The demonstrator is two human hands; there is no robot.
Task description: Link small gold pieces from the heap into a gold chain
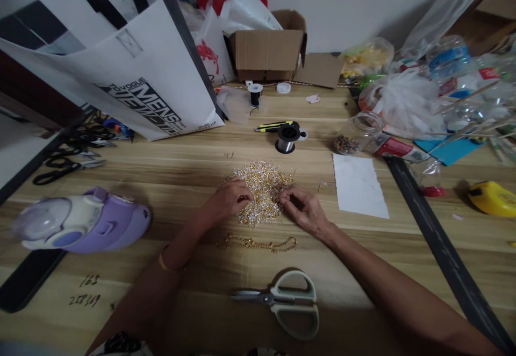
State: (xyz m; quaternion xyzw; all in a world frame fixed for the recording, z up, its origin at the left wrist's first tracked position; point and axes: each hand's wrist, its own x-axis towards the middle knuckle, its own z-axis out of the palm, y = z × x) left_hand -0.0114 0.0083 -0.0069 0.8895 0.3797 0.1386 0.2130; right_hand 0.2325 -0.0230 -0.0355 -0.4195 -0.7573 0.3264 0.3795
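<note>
A loose heap of small gold and clear beads or jewellery pieces (261, 194) lies on the wooden table between my two hands. At its left edge, my left hand (228, 200) rests with the fingers curled inward; whatever they hold is too small to name. My right hand (305, 209) touches the heap's right side, thumb and fingertips pinched together over something tiny that I cannot make out. Just in front of the heap, a gold chain (258, 243) is stretched sideways. Nearer to me lie scissors with pale handles (296, 294), blades pointing left.
Behind the heap are a wire spool (286, 140), a yellow-black cutter (269, 127) and a black thread spool (255, 95). White paper (360, 186) and a bead jar (358, 130) lie right. A purple bottle (108, 221), black scissors (66, 169) and a large paper bag (133, 71) stand left.
</note>
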